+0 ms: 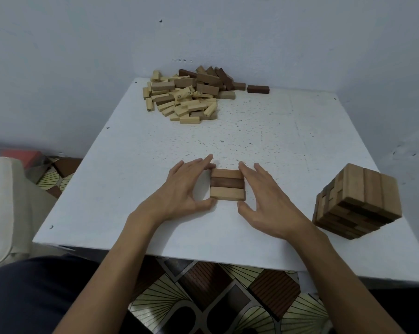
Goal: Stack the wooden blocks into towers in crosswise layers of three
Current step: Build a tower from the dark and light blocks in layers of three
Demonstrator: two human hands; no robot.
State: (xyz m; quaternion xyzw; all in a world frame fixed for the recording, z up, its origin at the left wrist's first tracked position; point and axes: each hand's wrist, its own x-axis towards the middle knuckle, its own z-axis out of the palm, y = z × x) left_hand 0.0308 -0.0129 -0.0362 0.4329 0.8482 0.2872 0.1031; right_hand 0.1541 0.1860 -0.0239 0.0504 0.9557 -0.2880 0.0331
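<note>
New stack (227, 185) sits on the white table (275, 131), near the front edge, centre, between both hands. Its top layer is three blocks side by side, long sides touching: tan at the far side, dark brown in the middle, pale nearest. It is low; whether there is a layer underneath can't be told.

Left hand (179, 189) brackets the left ends, with straight fingers at the far corner and the thumb touching the near corner. Right hand (266, 201) mirrors it on the right ends, fingers straight at the far corner and thumb just beside the near corner. Neither hand is clenched or lifting a block; both look flat and relaxed, pressing to square the layer.

Handling, judged: the blocks are small, rigid wood, so light and hard, not fragile, with smooth faces that probably slide easily on each other. A block is best taken by its long sides, thumb against fingers, and squared by pushing on the short ends. A stack would topple if bumped.

A finished tower (357, 201) stands at the right edge of the table, well apart, its layers crossing.

No containers in view. The spare blocks lie in a loose pile (184, 95) at the far side of the table, pale and brown mixed, some with printed numbers. One dark block (258, 89) lies just right of it
</note>
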